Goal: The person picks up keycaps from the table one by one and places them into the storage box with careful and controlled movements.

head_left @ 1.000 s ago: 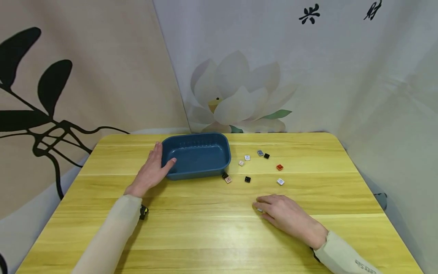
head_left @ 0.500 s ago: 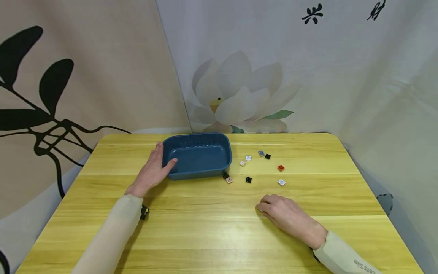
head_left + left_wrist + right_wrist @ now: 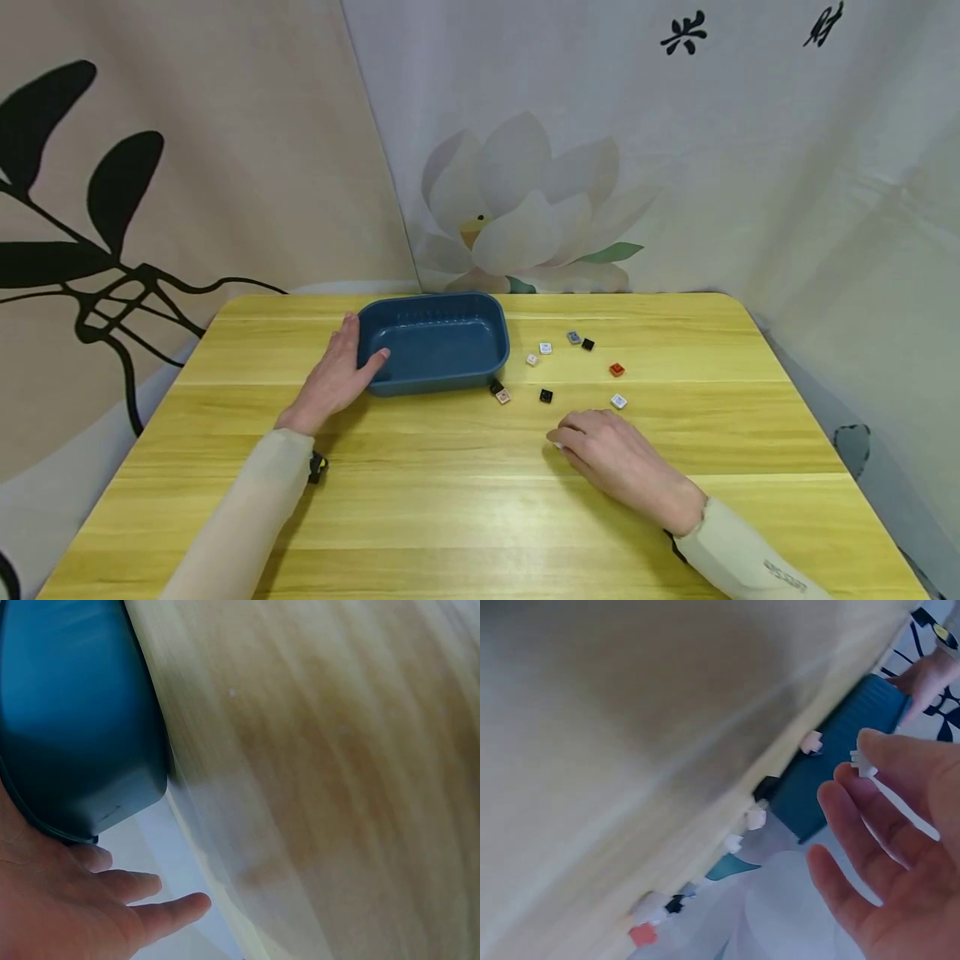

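My right hand [image 3: 611, 446] pinches a small white block [image 3: 865, 763] with little studs between thumb and index finger; the other fingers are loosely bent. In the head view it is above the table, near a black block [image 3: 546, 396] and a white block [image 3: 618, 401]. At the far left, my left hand [image 3: 330, 379] rests against the end of a blue rectangular basin [image 3: 431, 387]. Its fingers lie straight along the outside and the thumb reaches over the rim. In the left wrist view, the fingertips [image 3: 191, 904] extend past the basin's corner.
Right of the basin lie several small blocks, among them a red block [image 3: 617, 369], a grey block [image 3: 573, 337] and a beige block [image 3: 503, 397] touching a black one at the basin's corner. A printed curtain [image 3: 720, 167] hangs behind the wooden table [image 3: 420, 517].
My right hand closed its fingertips on the white block on the table, then lifted it and moved slightly left and away from me. The left hand and basin stayed in place.
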`<act>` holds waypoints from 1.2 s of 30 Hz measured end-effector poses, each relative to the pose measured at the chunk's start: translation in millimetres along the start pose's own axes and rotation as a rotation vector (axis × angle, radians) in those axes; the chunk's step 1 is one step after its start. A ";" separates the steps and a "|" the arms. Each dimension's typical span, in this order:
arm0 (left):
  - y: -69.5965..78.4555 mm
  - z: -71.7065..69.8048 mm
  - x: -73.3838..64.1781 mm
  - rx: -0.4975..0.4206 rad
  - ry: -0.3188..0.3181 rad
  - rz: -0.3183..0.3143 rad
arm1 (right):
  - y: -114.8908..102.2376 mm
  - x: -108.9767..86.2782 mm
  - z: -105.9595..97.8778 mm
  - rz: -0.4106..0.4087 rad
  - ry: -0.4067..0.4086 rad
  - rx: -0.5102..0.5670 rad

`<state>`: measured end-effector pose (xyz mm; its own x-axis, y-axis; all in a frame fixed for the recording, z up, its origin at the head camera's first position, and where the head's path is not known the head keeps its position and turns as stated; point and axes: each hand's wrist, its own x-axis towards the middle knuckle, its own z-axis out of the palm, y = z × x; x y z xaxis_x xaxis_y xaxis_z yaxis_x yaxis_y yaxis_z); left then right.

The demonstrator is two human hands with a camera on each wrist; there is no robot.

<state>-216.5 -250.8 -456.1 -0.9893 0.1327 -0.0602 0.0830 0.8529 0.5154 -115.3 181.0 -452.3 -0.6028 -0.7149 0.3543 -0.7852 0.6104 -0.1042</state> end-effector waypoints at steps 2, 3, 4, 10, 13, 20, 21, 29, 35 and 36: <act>0.4 0.2 0.2 -0.003 0.004 0.004 | -1.6 6.4 -2.7 0.007 0.011 -0.007; 0.4 0.3 0.4 -0.004 0.004 0.002 | -2.5 9.7 -4.1 0.011 0.016 -0.007; 0.2 0.4 0.6 -0.004 0.006 0.002 | -3.2 13.3 -5.3 0.013 0.023 -0.009; -0.3 1.0 0.2 -0.001 0.002 -0.002 | -7.9 38.8 -10.9 0.026 0.055 0.002; -0.5 1.5 0.3 -0.007 0.004 0.003 | -8.7 53.1 -12.0 0.042 0.076 0.009; -0.8 1.0 0.2 -0.008 0.010 0.009 | -6.1 85.6 -10.1 0.065 0.155 0.024; -0.9 0.5 -0.1 -0.008 0.011 0.008 | -5.6 90.7 -9.4 0.068 0.163 0.027; -1.2 0.3 -0.1 -0.015 0.010 0.015 | -0.4 128.2 0.4 0.112 0.166 0.017; -1.4 1.2 -0.1 -0.023 0.020 0.025 | 5.1 148.1 13.2 0.113 0.162 0.010; -1.7 1.3 -0.2 -0.023 0.023 0.026 | 5.9 151.0 15.3 0.112 0.156 0.004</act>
<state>-216.3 -251.7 -458.1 -0.9894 0.1427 -0.0271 0.1061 0.8373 0.5364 -213.1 71.4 -413.7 -0.6575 -0.5808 0.4800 -0.7151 0.6817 -0.1547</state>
